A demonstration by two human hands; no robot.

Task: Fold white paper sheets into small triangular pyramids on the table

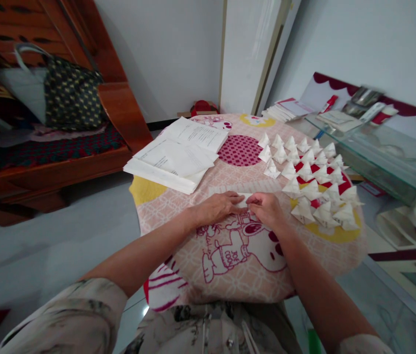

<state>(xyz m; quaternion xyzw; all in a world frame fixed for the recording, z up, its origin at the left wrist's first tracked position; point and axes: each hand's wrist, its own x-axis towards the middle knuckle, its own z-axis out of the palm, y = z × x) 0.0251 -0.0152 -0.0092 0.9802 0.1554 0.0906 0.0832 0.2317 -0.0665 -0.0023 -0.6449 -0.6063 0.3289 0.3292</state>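
White paper (pixel 245 199); both hands (pixel 218 206) on it

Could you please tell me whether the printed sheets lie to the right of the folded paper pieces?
No, the printed sheets lie to the left of the folded paper pieces.

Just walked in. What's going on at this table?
A person has both hands on a small flat white paper piece: the left hand rests at its left side, the right hand has bent fingers at its right; they partly hide it. Beneath is a pink patterned cloth with a cartoon dog. Pointed folded white paper pieces stand in rows to the right; a thick stack of white printed sheets lies beyond the left hand.
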